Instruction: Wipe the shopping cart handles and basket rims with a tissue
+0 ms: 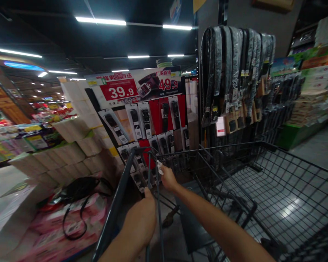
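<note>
My right hand (168,178) is closed on a small crumpled white cloth or tissue (160,167), beside the thin upright rods of a dark metal shopping cart (253,145). Lower and nearer, my left hand (143,214) is between the cart's thick side bar and a thin rod, its thumb pointing up and forward. The other fingers of the left hand are hidden, so what they hold does not show. A dark flat panel (192,222) is under my right forearm.
Ahead stands a rack of packaged belts under a price sign (142,87). More wrapped belts (235,62) hang at the right. White paper packs (62,156) are stacked at the left, above pink packages (90,222) with a black bag (80,189) on them.
</note>
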{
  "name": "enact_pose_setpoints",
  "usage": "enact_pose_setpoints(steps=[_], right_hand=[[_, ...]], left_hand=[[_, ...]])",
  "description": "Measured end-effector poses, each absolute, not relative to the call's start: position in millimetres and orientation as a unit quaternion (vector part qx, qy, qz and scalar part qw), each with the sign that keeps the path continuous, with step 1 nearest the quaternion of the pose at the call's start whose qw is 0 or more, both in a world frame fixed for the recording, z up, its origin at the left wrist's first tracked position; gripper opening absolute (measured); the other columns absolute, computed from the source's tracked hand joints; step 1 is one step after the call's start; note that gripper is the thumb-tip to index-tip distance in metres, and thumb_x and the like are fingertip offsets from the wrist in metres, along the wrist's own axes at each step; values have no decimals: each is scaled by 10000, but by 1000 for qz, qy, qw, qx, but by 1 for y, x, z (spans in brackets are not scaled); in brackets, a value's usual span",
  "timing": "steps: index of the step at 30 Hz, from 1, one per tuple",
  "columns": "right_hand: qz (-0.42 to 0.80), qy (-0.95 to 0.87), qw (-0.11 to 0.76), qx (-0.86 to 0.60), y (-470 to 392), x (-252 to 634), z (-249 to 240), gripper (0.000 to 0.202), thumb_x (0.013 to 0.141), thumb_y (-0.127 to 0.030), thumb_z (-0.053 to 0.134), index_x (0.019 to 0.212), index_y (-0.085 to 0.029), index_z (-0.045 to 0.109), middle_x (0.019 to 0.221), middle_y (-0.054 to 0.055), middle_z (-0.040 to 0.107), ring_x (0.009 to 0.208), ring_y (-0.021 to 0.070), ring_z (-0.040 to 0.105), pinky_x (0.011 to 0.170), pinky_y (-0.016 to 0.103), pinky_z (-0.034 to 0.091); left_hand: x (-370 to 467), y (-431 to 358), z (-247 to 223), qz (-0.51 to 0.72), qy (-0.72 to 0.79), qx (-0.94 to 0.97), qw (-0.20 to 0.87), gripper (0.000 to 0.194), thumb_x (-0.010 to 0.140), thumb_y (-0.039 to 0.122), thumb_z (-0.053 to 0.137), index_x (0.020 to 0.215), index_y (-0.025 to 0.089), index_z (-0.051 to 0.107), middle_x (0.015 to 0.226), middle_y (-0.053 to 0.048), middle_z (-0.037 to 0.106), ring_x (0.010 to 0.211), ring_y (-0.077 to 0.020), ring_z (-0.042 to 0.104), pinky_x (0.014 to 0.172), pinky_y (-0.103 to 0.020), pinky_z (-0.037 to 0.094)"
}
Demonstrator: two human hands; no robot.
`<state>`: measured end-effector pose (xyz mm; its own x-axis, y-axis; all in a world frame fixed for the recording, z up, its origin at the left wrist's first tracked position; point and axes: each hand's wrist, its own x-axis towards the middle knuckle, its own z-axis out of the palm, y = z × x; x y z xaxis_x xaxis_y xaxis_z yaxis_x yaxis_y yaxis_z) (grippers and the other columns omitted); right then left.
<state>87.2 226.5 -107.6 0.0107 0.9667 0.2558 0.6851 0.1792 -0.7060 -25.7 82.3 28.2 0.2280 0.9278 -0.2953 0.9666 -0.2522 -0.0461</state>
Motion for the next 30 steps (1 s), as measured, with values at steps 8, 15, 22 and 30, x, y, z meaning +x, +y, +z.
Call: enact_pose_setpoints(steps=[8,15,22,30], right_hand=[[199,-663,240,-680,194,112,-142,322,926,-354,612,1195,-179,583,1194,73,613,1039,213,627,866,408,544],[180,-650,160,-720,182,132,-151,329,933,-358,598,1199,-164,582,1212,85,607,1043,214,622,883,428,539],[152,-620,178,-749,209,141,-132,344,937,-361,591,1231,-185,565,1238,83,593,1056,217,617,885,427,539],[185,-656,159,-714,205,119,-146,343,926,-355,610,1216,-177,573,1221,83,600,1052,218,621,874,414,542]], left_hand=[[-26,84,27,-128,607,781,76,606,856,58,152,1447,-73,178,1131,-285,648,1046,-283,664,875,-392,503],[-26,84,28,-139,611,775,80,618,856,63,166,1457,-73,138,1150,-263,648,1062,-285,652,888,-382,487],[-25,84,29,-139,613,773,87,617,857,66,166,1458,-69,130,1132,-270,651,1062,-277,656,885,-373,481],[-25,84,28,-138,612,774,90,603,858,75,133,1443,-69,163,1110,-267,658,1040,-266,665,867,-358,485]])
